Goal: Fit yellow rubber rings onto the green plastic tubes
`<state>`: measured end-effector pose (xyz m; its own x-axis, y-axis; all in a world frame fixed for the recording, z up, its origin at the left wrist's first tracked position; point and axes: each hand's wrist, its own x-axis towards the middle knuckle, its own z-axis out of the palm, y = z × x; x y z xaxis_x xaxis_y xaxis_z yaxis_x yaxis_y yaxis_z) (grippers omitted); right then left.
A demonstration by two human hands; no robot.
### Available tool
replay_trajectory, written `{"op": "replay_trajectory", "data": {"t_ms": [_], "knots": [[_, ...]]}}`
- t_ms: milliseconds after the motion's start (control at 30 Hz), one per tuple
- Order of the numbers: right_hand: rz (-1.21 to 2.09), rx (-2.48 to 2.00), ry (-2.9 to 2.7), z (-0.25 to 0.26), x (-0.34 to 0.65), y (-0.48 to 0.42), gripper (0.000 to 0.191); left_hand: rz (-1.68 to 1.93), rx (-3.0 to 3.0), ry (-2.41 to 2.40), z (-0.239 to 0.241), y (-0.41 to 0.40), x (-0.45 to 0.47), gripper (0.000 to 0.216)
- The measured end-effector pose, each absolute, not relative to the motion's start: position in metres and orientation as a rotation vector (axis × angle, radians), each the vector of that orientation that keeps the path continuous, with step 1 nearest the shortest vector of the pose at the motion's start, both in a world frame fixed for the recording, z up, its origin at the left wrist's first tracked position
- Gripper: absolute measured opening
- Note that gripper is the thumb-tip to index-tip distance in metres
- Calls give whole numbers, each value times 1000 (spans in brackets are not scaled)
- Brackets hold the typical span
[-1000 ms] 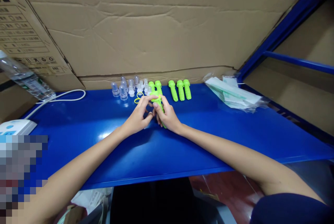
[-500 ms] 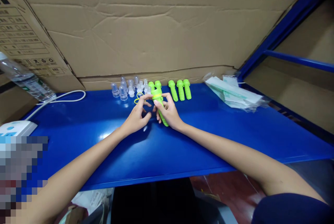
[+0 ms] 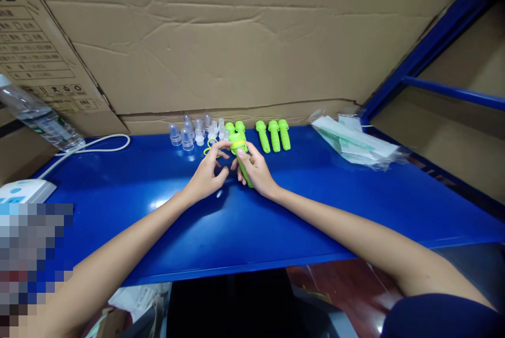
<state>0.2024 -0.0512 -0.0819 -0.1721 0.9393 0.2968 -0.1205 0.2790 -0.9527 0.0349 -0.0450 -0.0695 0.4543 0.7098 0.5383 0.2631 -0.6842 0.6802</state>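
Note:
My right hand (image 3: 255, 169) is wrapped round a bright green plastic handle (image 3: 245, 171) with a wide round head, its thumb lying along the front. A thin yellow ring (image 3: 237, 144) sits around that head. My left hand (image 3: 209, 171) has its fingers apart, and the index fingertip touches the left side of the head by the ring. Loose yellow rings (image 3: 212, 143) lie just behind my left fingers, partly covered by them. Farther back, two more green handles (image 3: 239, 127) are partly hidden by the held one.
Several clear plastic caps (image 3: 187, 139) stand at the back left of the blue table (image 3: 315, 196). Three green handles (image 3: 273, 136) lie at the back. Plastic-wrapped packets (image 3: 351, 141) lie right. A water bottle (image 3: 43, 120), a white cable (image 3: 106, 141) and a power strip (image 3: 27, 191) are left.
My right index finger has drawn back from the ring and my right thumb has shifted slightly up the handle. My left hand has hardly moved, its index finger still at the head.

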Motion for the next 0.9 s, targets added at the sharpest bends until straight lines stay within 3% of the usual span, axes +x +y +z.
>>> {"op": "replay_trajectory", "data": {"t_ms": [900], "knots": [[1181, -853, -1385, -81, 202, -51, 46, 1074, 2270, 883, -60, -47, 31, 60]]}}
